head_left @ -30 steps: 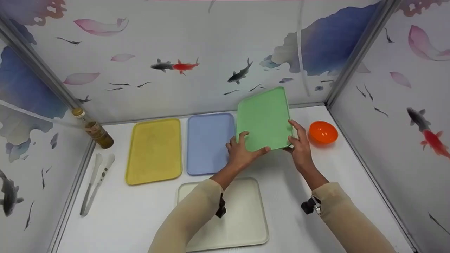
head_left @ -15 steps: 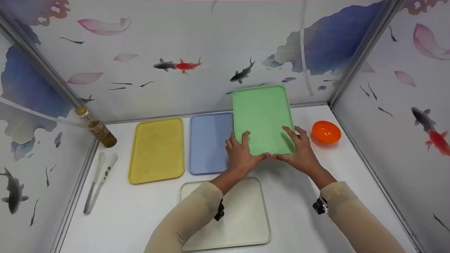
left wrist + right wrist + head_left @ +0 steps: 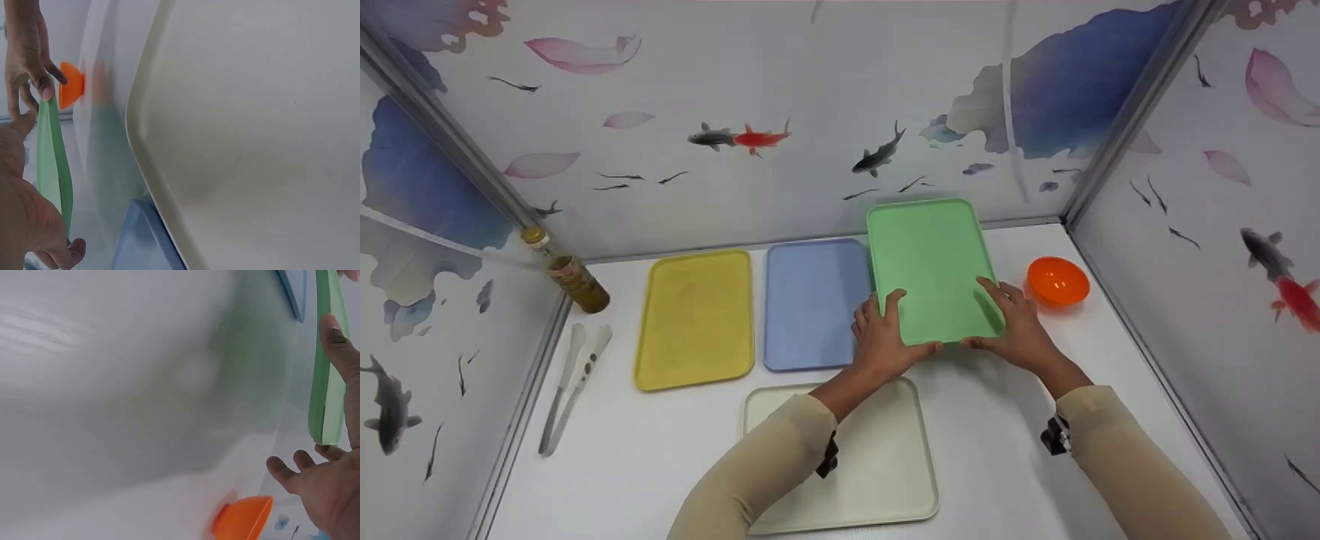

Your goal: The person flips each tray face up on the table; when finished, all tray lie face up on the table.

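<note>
Both hands hold a green tray point(image 3: 934, 262) above the white table, to the right of a blue tray point(image 3: 814, 304). The left hand point(image 3: 881, 337) grips its near left corner, thumb along the near edge and a finger over the inner face. At the near right corner, the right hand point(image 3: 1016, 330) grips it with the thumb on the near edge. In the right wrist view, the green tray point(image 3: 329, 394) shows edge-on, clear of the table, with a greenish reflection below. An orange bowl point(image 3: 1057, 281) sits right of the right hand.
A cream tray point(image 3: 877, 465) lies in front, under the left forearm. On the left are a yellow tray point(image 3: 695, 322), tongs point(image 3: 574, 390) and a bottle of brownish liquid point(image 3: 574, 281). Patterned walls point(image 3: 780, 75) enclose the table at the back and sides.
The green tray has straightened from a slant, then moved lower, nearer and slightly right. The right hand has shifted from its right side to its near right corner.
</note>
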The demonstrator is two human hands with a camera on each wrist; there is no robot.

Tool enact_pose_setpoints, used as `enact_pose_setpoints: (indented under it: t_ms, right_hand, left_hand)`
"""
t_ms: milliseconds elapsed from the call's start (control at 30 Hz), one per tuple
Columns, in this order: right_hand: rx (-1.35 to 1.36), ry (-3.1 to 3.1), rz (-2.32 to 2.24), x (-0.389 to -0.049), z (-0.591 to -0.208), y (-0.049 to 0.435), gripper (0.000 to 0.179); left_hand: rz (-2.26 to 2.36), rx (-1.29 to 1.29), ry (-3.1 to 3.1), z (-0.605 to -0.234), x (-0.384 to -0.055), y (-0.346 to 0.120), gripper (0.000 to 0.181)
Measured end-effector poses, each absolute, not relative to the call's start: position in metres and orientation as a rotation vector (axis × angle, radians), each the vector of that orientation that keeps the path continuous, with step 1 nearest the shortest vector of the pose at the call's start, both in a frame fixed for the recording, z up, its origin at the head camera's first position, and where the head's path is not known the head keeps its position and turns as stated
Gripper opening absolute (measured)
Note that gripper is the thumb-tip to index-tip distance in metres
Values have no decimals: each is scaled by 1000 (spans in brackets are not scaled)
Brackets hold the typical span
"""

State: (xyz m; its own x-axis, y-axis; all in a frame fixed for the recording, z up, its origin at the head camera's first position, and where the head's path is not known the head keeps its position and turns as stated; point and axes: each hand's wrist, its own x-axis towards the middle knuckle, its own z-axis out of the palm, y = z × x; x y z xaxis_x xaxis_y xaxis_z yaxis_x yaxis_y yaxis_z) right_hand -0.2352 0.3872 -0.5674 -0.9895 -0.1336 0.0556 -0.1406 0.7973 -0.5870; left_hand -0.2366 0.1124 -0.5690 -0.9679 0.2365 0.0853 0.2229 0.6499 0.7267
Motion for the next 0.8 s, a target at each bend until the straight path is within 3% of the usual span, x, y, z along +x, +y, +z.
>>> enact_pose_setpoints:
  t_ms: [800]
  right_hand:
    - [99,-3176,974,-241,-597,400,125]
  left_hand:
    - [1266,553,2578,-603,-253,100,107]
